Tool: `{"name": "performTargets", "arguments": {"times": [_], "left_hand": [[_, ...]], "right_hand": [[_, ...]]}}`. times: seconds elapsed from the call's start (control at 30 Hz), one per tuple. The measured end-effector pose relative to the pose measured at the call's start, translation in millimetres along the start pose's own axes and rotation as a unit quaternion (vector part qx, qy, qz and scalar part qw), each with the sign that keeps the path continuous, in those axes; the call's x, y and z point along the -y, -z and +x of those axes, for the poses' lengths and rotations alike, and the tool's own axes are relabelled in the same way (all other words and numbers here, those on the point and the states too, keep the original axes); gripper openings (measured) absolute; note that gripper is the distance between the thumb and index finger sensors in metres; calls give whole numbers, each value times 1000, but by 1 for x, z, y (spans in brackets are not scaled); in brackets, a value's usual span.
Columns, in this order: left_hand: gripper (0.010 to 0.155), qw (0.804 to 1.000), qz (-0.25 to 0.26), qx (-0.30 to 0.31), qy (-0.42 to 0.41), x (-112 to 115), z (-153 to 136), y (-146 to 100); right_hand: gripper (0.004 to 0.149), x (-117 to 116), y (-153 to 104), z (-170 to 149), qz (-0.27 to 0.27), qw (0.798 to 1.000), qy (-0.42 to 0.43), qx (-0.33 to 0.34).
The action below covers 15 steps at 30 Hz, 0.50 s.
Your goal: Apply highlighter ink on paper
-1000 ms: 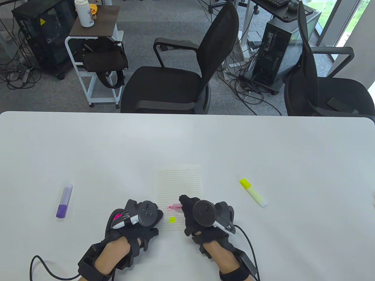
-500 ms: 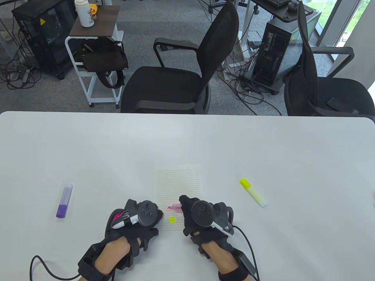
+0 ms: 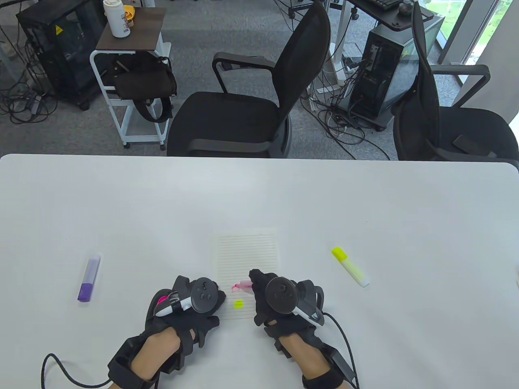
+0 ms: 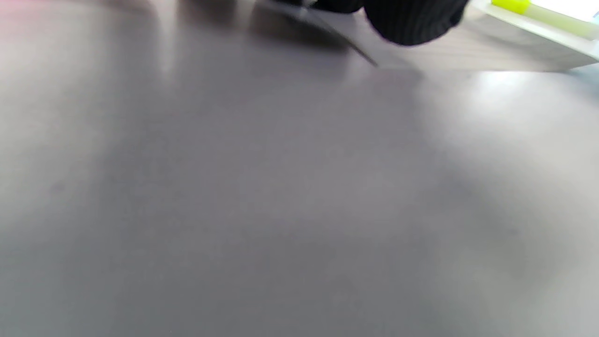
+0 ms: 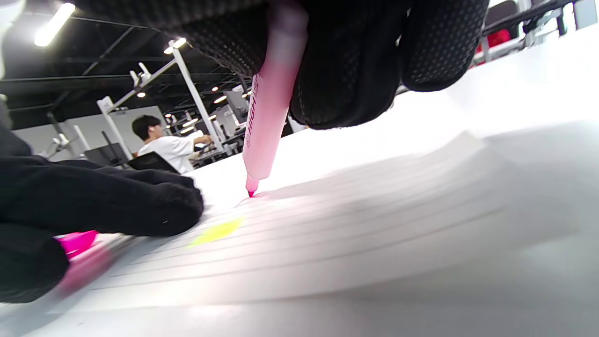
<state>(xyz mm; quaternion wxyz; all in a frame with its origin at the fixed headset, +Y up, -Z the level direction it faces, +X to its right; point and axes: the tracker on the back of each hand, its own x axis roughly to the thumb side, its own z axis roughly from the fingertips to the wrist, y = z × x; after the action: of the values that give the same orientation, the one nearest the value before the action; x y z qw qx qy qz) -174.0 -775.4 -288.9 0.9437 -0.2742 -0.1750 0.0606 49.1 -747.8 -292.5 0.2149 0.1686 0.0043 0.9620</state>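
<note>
The right hand (image 3: 279,302) grips the pink highlighter (image 5: 269,121), tip touching the lined paper (image 3: 247,253) at its near-left area beside a yellow mark (image 3: 238,303). The left hand (image 3: 190,302), fingers curled, holds the pink cap (image 5: 75,241) at the paper's left edge.
</note>
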Motion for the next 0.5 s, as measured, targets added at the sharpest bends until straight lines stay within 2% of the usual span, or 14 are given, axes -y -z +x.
{"name": "performTargets", "arguments": {"times": [0.2, 0.5], "left_hand": [[69, 1000, -1, 0, -1, 0, 0, 0], [69, 1000, -2, -1, -1, 0, 0, 0]], "right_hand": [[39, 4, 0, 1, -13, 999, -27, -19], [39, 5, -1, 2, 8, 1000, 0, -9]]}}
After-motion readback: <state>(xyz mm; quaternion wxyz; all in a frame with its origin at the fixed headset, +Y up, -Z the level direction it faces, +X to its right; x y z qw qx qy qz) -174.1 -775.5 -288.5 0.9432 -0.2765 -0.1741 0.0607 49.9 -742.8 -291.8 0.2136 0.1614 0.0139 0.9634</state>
